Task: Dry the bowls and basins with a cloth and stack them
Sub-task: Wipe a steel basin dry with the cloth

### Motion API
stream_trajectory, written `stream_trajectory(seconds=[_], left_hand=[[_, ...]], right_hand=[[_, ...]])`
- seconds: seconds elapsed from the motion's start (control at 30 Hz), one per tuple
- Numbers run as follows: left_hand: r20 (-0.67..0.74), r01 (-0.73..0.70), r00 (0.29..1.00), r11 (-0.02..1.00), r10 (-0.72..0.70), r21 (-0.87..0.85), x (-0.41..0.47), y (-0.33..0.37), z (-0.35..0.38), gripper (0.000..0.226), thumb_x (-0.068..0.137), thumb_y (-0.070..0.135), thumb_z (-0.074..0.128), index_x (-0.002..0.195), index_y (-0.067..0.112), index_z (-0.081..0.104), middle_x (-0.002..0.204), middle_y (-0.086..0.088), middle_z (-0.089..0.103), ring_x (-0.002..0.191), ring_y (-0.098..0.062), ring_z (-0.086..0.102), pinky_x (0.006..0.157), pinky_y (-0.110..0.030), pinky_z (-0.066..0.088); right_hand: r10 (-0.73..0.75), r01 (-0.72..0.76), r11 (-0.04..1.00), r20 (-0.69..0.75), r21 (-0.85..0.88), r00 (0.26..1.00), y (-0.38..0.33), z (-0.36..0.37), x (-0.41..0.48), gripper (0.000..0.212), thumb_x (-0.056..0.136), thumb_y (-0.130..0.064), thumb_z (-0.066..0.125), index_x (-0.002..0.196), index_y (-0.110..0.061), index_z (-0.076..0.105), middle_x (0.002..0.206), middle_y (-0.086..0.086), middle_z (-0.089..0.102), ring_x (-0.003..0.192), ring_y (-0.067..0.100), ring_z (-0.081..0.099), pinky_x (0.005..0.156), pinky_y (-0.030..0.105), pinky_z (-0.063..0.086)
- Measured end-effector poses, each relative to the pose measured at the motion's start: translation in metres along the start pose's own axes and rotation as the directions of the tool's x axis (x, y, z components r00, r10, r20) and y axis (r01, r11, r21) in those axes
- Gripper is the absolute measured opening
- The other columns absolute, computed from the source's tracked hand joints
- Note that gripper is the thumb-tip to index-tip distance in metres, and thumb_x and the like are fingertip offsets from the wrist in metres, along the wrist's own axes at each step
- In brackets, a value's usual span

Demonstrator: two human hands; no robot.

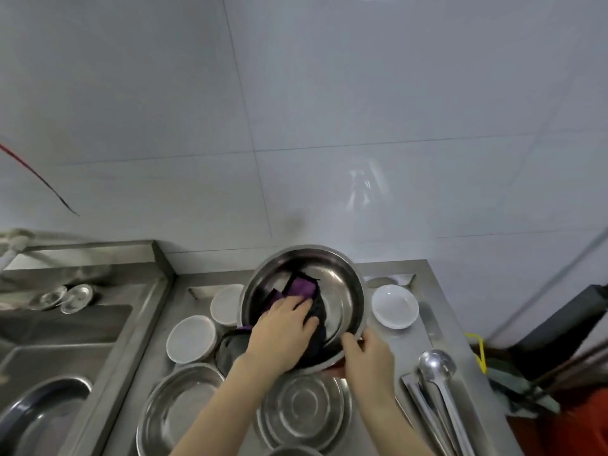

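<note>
A large steel basin [342, 291] is tilted up toward me above the counter. My right hand [368, 353] grips its near rim, thumb inside. Inside the basin, my left hand [283, 327] presses a purple and dark cloth [301, 287] against the bottom, fingers curled over it. Below, an upturned steel basin [302, 409] and an upright steel basin [184, 406] rest on the counter. White bowls sit at left [190, 339], behind the held basin [225, 304] and at right [394, 306].
The steel counter [441, 334] ends at a raised rim on the right, where steel ladles [437, 383] lie. A sink [65, 340] with a dark pan [36, 419] is on the left. The tiled wall [296, 126] stands close behind.
</note>
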State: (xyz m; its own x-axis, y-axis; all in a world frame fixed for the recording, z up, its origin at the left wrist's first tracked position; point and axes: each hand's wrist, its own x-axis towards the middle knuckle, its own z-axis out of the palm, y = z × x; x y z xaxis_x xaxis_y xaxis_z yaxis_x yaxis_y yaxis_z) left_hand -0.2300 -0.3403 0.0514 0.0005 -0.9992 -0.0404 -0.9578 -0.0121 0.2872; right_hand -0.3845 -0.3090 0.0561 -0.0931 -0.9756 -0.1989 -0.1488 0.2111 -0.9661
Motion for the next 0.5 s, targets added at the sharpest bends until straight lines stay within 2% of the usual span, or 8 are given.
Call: stream_trajectory(seconds=[0.1, 0.17, 0.23, 0.27, 0.37, 0.4, 0.43, 0.5], left_hand=[[0.043, -0.127, 0.991, 0.989, 0.124, 0.075, -0.018, 0.005, -0.004, 0.062, 0.099, 0.036, 0.006, 0.15, 0.012, 0.033, 0.158, -0.005, 0.028, 0.147, -0.021, 0.021, 0.122, -0.034, 0.013], [0.03, -0.173, 0.985, 0.983, 0.171, 0.054, -0.03, 0.014, -0.015, 0.054, 0.102, 0.027, 0.014, 0.151, 0.01, 0.028, 0.16, -0.005, 0.022, 0.148, -0.019, 0.018, 0.119, -0.027, 0.007], [-0.004, -0.187, 0.982, 0.982, 0.187, -0.035, -0.043, 0.024, -0.025, 0.05, 0.104, 0.023, 0.029, 0.154, 0.018, 0.023, 0.161, 0.002, 0.021, 0.147, -0.013, 0.019, 0.116, -0.02, 0.009], [-0.013, -0.207, 0.978, 0.975, 0.207, -0.075, -0.048, 0.031, -0.029, 0.051, 0.104, 0.023, 0.033, 0.154, 0.022, 0.023, 0.16, 0.006, 0.022, 0.146, -0.01, 0.02, 0.115, -0.018, 0.011], [0.014, -0.263, 0.963, 0.946, 0.27, -0.189, -0.048, 0.039, -0.03, 0.053, 0.103, 0.018, 0.036, 0.153, 0.028, 0.022, 0.16, 0.013, 0.019, 0.148, -0.006, 0.014, 0.117, -0.017, 0.01], [0.019, -0.282, 0.956, 0.936, 0.293, -0.211, -0.044, 0.039, -0.03, 0.053, 0.103, 0.015, 0.036, 0.153, 0.027, 0.022, 0.16, 0.013, 0.016, 0.148, -0.006, 0.01, 0.117, -0.014, 0.006], [0.013, -0.312, 0.947, 0.925, 0.322, -0.215, -0.041, 0.039, -0.032, 0.055, 0.103, 0.013, 0.035, 0.154, 0.025, 0.02, 0.161, 0.013, 0.012, 0.149, -0.006, 0.005, 0.116, -0.013, 0.003], [-0.02, -0.357, 0.933, 0.92, 0.359, -0.16, -0.036, 0.035, -0.032, 0.057, 0.103, 0.011, 0.035, 0.155, 0.022, 0.013, 0.162, 0.011, 0.003, 0.148, -0.005, -0.003, 0.118, -0.016, -0.002]], right_hand=[[-0.038, 0.037, 0.999, -0.025, -0.035, 0.999, -0.007, -0.007, -0.011, 0.023, 0.091, 0.001, 0.052, 0.072, -0.012, 0.057, 0.065, 0.002, 0.061, 0.059, 0.003, 0.062, 0.049, 0.014, 0.049], [-0.067, 0.063, 0.996, -0.071, -0.058, 0.995, -0.008, -0.009, -0.014, 0.024, 0.09, 0.0, 0.053, 0.071, -0.014, 0.057, 0.063, 0.0, 0.061, 0.063, 0.008, 0.063, 0.055, 0.016, 0.052], [-0.09, 0.084, 0.994, -0.083, -0.073, 0.992, -0.009, -0.01, -0.013, 0.019, 0.088, -0.007, 0.055, 0.074, -0.017, 0.062, 0.067, 0.0, 0.066, 0.069, 0.02, 0.067, 0.065, 0.04, 0.059], [-0.092, 0.086, 0.994, -0.07, -0.072, 0.993, -0.011, -0.009, -0.014, 0.017, 0.088, -0.009, 0.055, 0.075, -0.018, 0.063, 0.068, 0.0, 0.067, 0.069, 0.021, 0.068, 0.064, 0.042, 0.058], [-0.154, 0.15, 0.982, -0.021, -0.11, 0.988, -0.018, -0.013, -0.018, 0.021, 0.088, -0.004, 0.056, 0.073, -0.017, 0.061, 0.066, -0.001, 0.065, 0.064, 0.012, 0.061, 0.062, 0.029, 0.05], [-0.175, 0.174, 0.977, 0.0, -0.122, 0.984, -0.021, -0.014, -0.02, 0.02, 0.088, -0.002, 0.056, 0.075, -0.017, 0.062, 0.067, -0.001, 0.066, 0.066, 0.014, 0.062, 0.062, 0.03, 0.051], [-0.192, 0.193, 0.973, 0.02, -0.13, 0.981, -0.024, -0.016, -0.022, 0.019, 0.088, -0.002, 0.056, 0.077, -0.016, 0.063, 0.069, 0.0, 0.067, 0.068, 0.016, 0.063, 0.064, 0.031, 0.053], [-0.216, 0.219, 0.966, 0.041, -0.136, 0.976, -0.026, -0.017, -0.026, 0.021, 0.088, 0.0, 0.058, 0.075, -0.016, 0.062, 0.066, -0.001, 0.066, 0.066, 0.011, 0.061, 0.061, 0.022, 0.051]])
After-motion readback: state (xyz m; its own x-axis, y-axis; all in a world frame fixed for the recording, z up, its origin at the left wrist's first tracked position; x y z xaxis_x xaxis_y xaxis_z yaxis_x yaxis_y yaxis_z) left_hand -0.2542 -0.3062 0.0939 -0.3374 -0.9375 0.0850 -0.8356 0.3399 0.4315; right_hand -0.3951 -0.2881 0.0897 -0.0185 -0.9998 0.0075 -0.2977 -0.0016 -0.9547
